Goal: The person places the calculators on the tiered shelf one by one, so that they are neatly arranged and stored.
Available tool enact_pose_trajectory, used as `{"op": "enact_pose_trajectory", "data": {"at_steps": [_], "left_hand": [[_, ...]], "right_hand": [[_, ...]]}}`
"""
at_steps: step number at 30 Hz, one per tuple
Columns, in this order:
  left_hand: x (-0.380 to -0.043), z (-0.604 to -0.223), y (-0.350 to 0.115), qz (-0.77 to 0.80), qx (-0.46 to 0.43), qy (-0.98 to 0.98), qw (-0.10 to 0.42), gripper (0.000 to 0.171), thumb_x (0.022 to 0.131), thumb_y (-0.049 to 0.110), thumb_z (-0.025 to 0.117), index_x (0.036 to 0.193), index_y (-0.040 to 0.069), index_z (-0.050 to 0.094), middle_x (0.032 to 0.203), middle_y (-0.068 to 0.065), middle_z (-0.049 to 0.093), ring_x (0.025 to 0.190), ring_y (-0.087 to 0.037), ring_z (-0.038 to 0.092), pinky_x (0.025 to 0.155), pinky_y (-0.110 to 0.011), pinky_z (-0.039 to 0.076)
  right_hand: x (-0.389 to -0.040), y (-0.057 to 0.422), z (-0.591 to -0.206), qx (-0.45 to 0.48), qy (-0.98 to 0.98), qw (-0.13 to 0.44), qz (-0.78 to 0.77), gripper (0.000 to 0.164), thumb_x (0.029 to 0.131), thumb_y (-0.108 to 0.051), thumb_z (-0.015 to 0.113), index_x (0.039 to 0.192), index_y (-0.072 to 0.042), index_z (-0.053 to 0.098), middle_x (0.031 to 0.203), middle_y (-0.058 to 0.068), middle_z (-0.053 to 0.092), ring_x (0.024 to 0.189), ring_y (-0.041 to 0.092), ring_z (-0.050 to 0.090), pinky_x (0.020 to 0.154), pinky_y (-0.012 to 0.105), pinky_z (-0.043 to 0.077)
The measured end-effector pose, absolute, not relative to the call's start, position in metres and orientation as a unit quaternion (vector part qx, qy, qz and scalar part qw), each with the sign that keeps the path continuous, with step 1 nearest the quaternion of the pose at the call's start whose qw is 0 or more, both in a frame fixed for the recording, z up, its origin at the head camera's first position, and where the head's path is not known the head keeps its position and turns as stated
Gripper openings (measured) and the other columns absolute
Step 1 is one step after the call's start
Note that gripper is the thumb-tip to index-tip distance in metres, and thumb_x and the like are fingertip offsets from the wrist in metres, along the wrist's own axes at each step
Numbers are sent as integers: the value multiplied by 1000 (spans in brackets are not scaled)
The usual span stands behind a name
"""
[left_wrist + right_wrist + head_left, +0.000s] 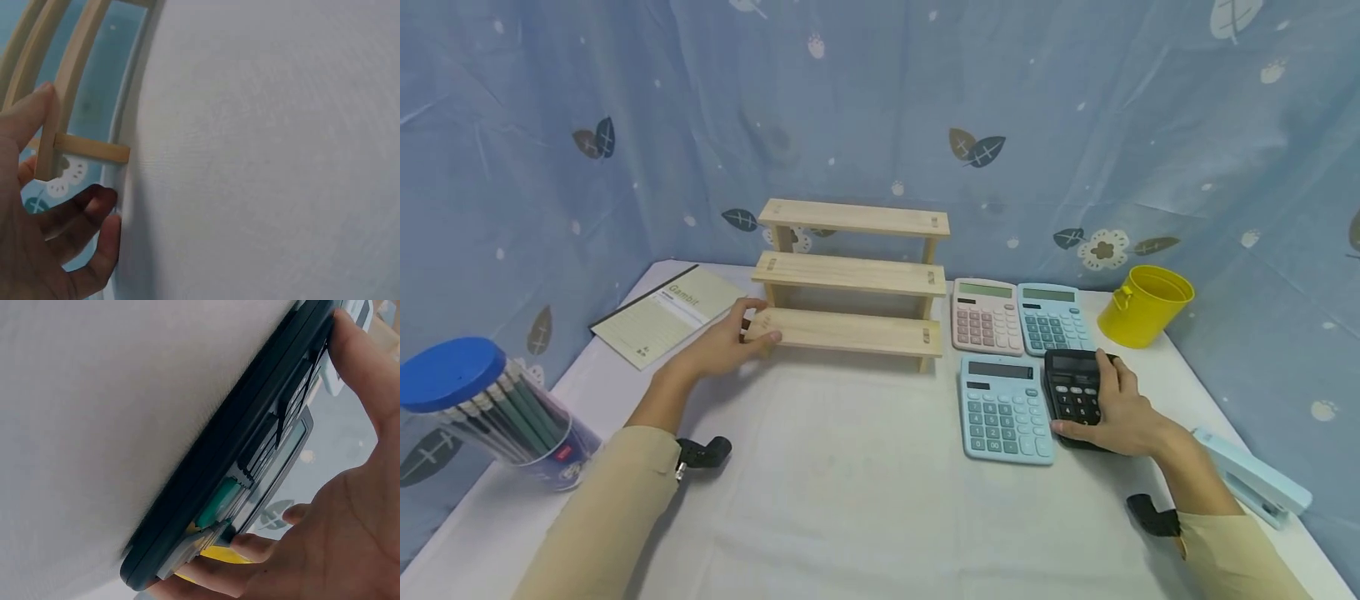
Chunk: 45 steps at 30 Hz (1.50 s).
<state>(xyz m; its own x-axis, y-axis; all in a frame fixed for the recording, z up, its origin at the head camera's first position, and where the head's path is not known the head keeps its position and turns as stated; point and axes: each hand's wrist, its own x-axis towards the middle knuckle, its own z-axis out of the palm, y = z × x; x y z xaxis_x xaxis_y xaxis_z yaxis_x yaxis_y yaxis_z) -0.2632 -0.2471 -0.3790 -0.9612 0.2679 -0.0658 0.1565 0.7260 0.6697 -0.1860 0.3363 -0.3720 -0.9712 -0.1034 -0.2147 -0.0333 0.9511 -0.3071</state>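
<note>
**Left hand (pixel 721 346) pinches the wooden rack (pixel 850 331), right hand (pixel 1126 421) takes hold of the black calculator (pixel 1067 398)!**

Two grips at once here, one at each side of the table (pixel 850 500)! On the left, the hand closes in narrow on the near end of the rack's lowest board, thumb at the front edge, the other fingers curled beside it, as the left wrist view shows. The rack stands upright, three steps rising toward the patterned curtain (pixel 865 108).

Over to the right, and it's a firm spread: thumb on one long edge of the black calculator, fingers along the other, the keys showing between them. It lies on the table at the front right of a block of four. Just beside it sits a light blue calculator (pixel 1006 412); behind them, a pink calculator (pixel 985 318) and a second blue calculator (pixel 1054 321), side by side.

Around the edges: a yellow bucket (pixel 1138 312) behind the right hand, a pale blue stapler (pixel 1255 475) by the right forearm, a notepad (pixel 662 317) near the left hand, and at far left a blue-lidded jar (pixel 456 375) packed with pencils (pixel 520 417).
</note>
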Motion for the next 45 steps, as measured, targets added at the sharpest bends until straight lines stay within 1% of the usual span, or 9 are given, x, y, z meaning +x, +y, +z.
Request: {"op": "enact_pose_trajectory", "data": {"at_steps": [5,11,17,21,25,29,32,39,45], "left_hand": [[-261,-381,-247,355,109,924,94,79,102,54,58,159,17,17,139,-32,53,124,-45,56,100,-57,45],[-261,-384,-248,360,106,922,99,81,101,55,58,160,18,15,141,-33,50,127,-46,54,102,-58,44],[-261,-386,-248,369,102,918,104,84,100,57,59,161,20,15,143,-32,48,129,-46,54,102,-58,44],[-261,-388,-248,373,102,918,89,83,100,56,60,160,19,18,140,-30,50,126,-44,56,99,-56,46],[-262,-389,-246,377,101,919,63,82,99,54,62,160,17,22,138,-29,52,124,-42,57,98,-55,47],[-262,-386,-246,377,96,919,63,83,98,55,64,160,18,23,138,-29,53,123,-42,58,95,-53,49],[-262,-383,-248,372,92,921,73,85,97,57,64,160,19,22,138,-29,53,120,-42,60,92,-50,50],[-264,-381,-250,364,92,923,80,85,96,60,63,160,21,21,135,-27,54,119,-42,62,88,-48,51],[-264,-382,-252,362,82,925,88,87,95,63,62,161,24,20,135,-25,54,119,-41,60,88,-47,50]], "right_hand": [[-185,335,-372,-32,981,122,-149,141,81,-63,78,154,8,-21,151,51,-9,122,75,31,95,77,38],[-184,335,-372,-31,980,127,-149,142,79,-61,80,155,8,-18,151,52,-7,124,74,29,97,79,35],[-183,338,-371,-26,982,127,-136,144,76,-58,82,155,4,-20,150,51,-2,113,72,37,91,77,40],[-186,340,-370,-15,983,118,-138,144,76,-54,83,155,3,-22,147,51,8,106,68,40,88,75,42],[-186,343,-366,-4,980,109,-165,144,78,-52,83,154,2,-27,146,51,10,110,64,38,91,76,40],[-187,344,-360,-8,976,81,-200,142,80,-46,83,154,0,-30,150,50,7,117,64,33,95,78,36],[-188,343,-354,-23,970,43,-237,140,82,-40,83,154,0,-30,154,48,2,124,64,28,99,79,31],[-191,335,-334,-34,951,-5,-306,137,86,-33,82,155,-11,-34,160,42,-11,131,65,20,104,80,24],[-195,322,-328,-44,943,-53,-327,138,81,-28,85,158,-21,-29,165,35,-7,133,62,21,107,79,20]]}}
